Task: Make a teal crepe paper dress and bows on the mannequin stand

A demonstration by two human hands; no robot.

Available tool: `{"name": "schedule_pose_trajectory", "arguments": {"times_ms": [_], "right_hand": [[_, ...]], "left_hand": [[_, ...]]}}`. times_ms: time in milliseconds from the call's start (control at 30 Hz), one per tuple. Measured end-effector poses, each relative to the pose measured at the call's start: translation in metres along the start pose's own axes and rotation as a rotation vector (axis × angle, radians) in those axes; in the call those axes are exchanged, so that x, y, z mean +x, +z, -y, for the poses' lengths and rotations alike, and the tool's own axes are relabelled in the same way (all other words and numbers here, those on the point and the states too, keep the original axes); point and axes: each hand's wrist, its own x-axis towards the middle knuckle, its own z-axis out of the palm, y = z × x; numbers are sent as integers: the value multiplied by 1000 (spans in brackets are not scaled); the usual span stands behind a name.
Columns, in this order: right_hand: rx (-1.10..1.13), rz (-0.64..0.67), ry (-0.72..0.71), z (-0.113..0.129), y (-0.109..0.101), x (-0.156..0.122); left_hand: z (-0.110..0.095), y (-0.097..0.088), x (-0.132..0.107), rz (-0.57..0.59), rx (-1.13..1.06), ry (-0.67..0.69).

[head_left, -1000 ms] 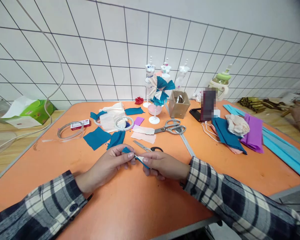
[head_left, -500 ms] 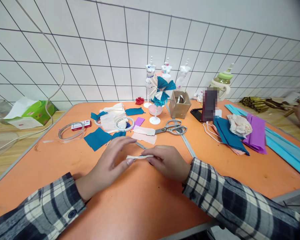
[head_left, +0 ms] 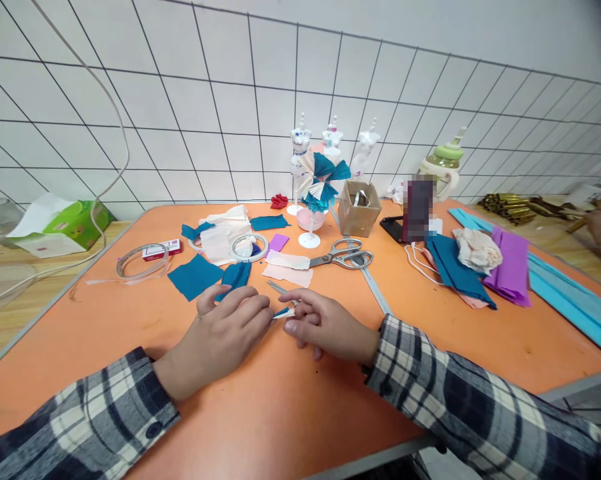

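Observation:
My left hand (head_left: 233, 327), palm down with fingers closed, grips a small folded strip of teal and white crepe paper (head_left: 283, 313). Only the strip's right end shows; the rest is hidden under the fingers. My right hand (head_left: 320, 321) is right beside that end, thumb and forefinger parted around it, the other fingers loosely curled. A slim pointed metal tool (head_left: 276, 287) lies just beyond, partly covered by the right fingers. Behind the left hand lie a folded teal paper piece (head_left: 237, 277) and a teal paper square (head_left: 195, 275).
Large scissors (head_left: 347, 255) lie by pale pink paper strips (head_left: 287, 270). Tape rolls (head_left: 250, 247) sit to the left. A small dress form in a teal and white paper dress (head_left: 323, 180) stands before a cardboard box (head_left: 360, 210). Purple paper (head_left: 513, 267) is at right.
My left hand has turned over and closed on the strip, covering most of it. My right fingers have loosened from the strip and spread apart.

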Motion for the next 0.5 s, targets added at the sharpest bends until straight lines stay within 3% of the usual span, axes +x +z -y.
{"name": "schedule_pose_trajectory", "arguments": {"times_ms": [133,267,400,500], "right_hand": [[104,-93,61,0,6,3],[29,-165,22,-2,4,6],[-324,-206,-316,-4,0,4],[-603,-168,-547,-6,0,1]], "left_hand": [[-5,-2,1,-62,63,76],[-6,-3,3,-36,-1,31],[-4,-2,1,56,-181,-82],[-5,-1,1,138,-307,-78]]}}
